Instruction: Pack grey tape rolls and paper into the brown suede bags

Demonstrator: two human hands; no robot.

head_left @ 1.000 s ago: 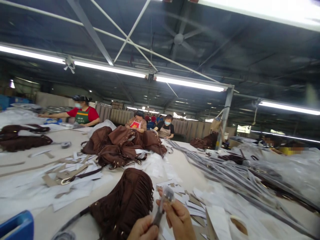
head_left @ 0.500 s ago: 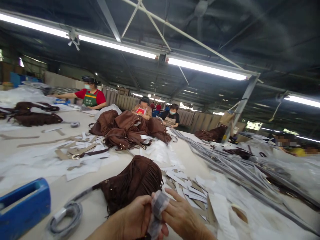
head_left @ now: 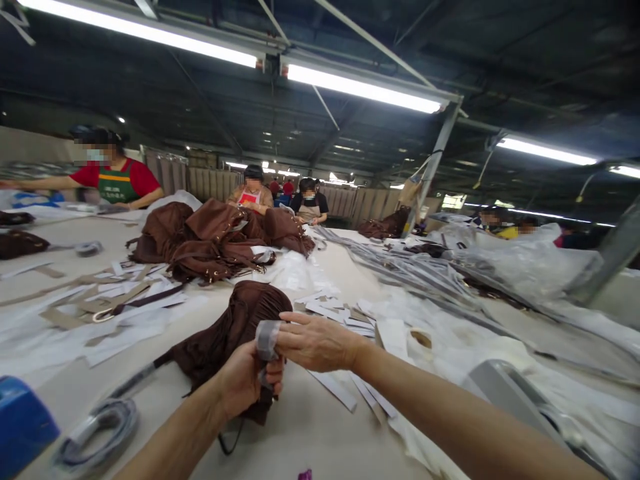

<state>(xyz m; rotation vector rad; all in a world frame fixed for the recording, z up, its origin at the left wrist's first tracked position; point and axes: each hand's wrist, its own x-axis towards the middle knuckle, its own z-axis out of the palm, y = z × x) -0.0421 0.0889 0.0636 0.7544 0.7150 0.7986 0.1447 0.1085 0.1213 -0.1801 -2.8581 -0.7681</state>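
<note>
My left hand and my right hand meet over the table, both pinched on a small grey plastic-wrapped piece held upright between them. Directly behind them lies a dark brown fringed suede bag, with a dark strap trailing off to the left. The lower end of the wrapped piece is hidden inside my left hand.
A pile of brown fringed bags lies farther back among white and tan paper strips. A coiled grey strap and a blue box are at the near left. Long grey wrapped straps and plastic bags fill the right. Masked workers stand along the far side.
The view has tilted down and swung right. My hands have moved forward and up from the bottom edge, closer to the brown bag, still holding the wrapped piece.
</note>
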